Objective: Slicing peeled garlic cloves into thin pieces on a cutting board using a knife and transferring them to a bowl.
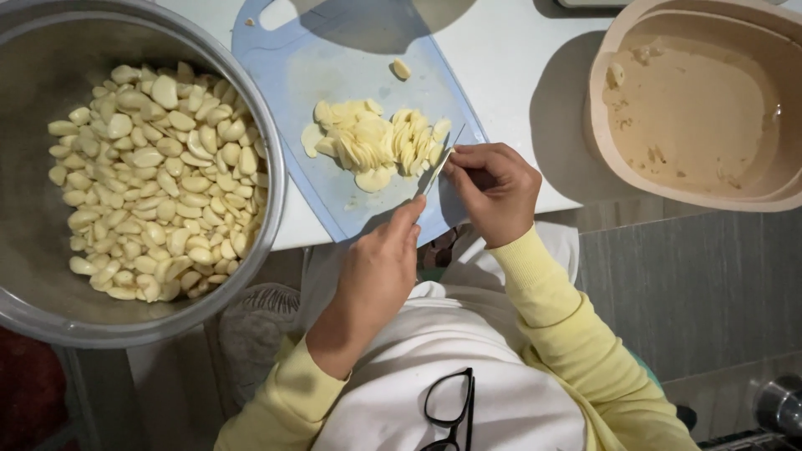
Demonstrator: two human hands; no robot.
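**Garlic slicing at the cutting board**

The right hand (494, 190) grips a small knife (438, 167), blade tip touching the pile of garlic slices (376, 142) on the blue cutting board (334, 58). The left hand (376, 271) is loosely curled, index finger extended against the blade. A steel bowl (280, 179) of peeled cloves (159, 179) sits beside the board on the counter (518, 67).

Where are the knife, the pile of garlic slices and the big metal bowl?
knife (438, 167), head view, on the blade.
garlic slices (376, 142), head view, middle of the pile.
metal bowl (271, 134), head view, on its right rim.
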